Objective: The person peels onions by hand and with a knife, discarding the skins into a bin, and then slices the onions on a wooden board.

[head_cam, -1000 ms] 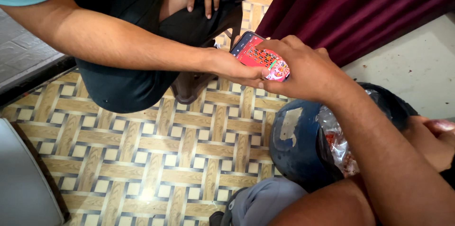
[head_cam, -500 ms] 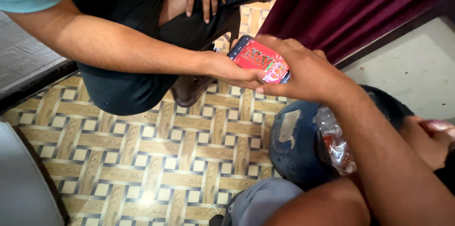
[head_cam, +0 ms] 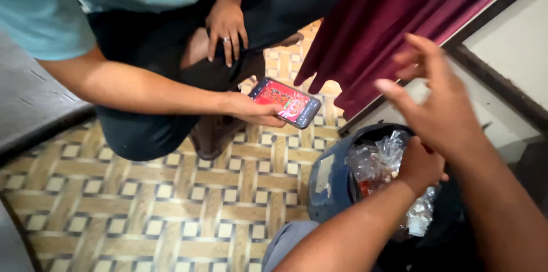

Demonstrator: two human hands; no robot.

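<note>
The person's right hand (head_cam: 439, 106) is raised at the right of the scene, above the dark round bin (head_cam: 337, 180), with the fingers spread wide and holding nothing. The left hand (head_cam: 419, 166) reaches in from the near edge and rests inside the bin, closed on the crumpled clear plastic bag (head_cam: 377, 163) that fills it. The bin stands on the patterned tile floor (head_cam: 142, 209), just beside a dark red curtain (head_cam: 394, 26).

To the left a co-worker crouches. One hand of this co-worker (head_cam: 251, 111) holds a phone with a red screen (head_cam: 285, 102) flat over the floor, well apart from the person's right hand; the other hand (head_cam: 226, 29), with a ring, lies on the knee.

Half a second ago the right hand was down on the phone, touching it together with the co-worker's hand. Now it has let go and lifted away to the right, and the phone stays only with the co-worker.
</note>
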